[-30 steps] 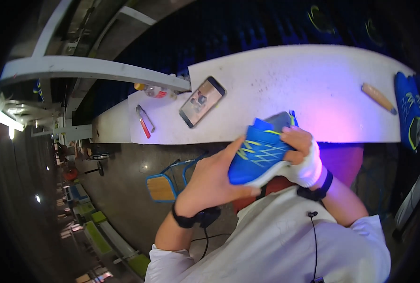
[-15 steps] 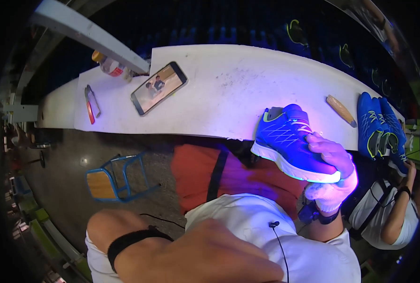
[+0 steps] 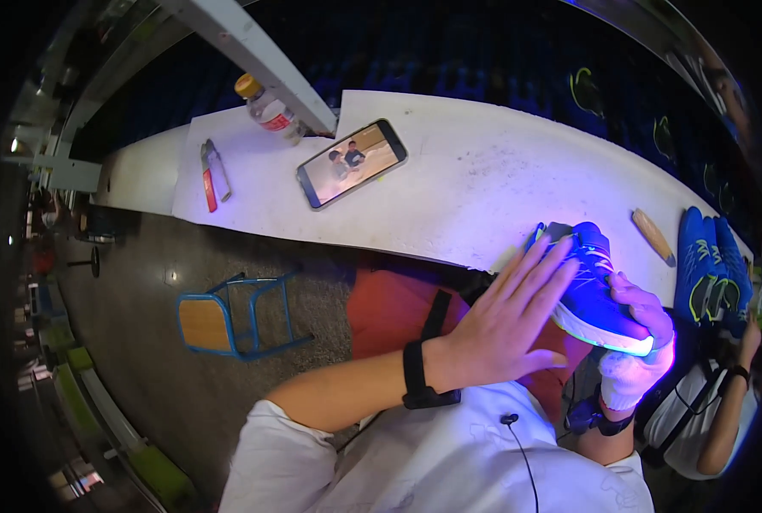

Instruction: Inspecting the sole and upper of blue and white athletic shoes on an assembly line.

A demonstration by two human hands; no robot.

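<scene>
A blue sneaker (image 3: 601, 306) with a white sole and pale laces is held at the table's front edge under violet-blue light. My right hand (image 3: 641, 342), in a white glove that leaves the fingertips bare, grips it around the toe. Bare and flat, my left hand (image 3: 496, 325) is raised against the heel side with its fingers stretched out. It covers part of the shoe's side; whether the palm touches the shoe I cannot tell.
On the white table (image 3: 449, 197) lie a phone (image 3: 352, 164), red-handled pliers (image 3: 213, 175), a bottle (image 3: 271, 111) and a wooden-handled tool (image 3: 653, 237). More blue sneakers (image 3: 707, 265) stand at the right, near another person's arm (image 3: 727, 419). A stool (image 3: 205, 323) stands left.
My left hand has come up from my lap to the shoe's heel side, fingers extended. My right hand keeps its hold on the toe. The whole view has shifted, so things appear farther right.
</scene>
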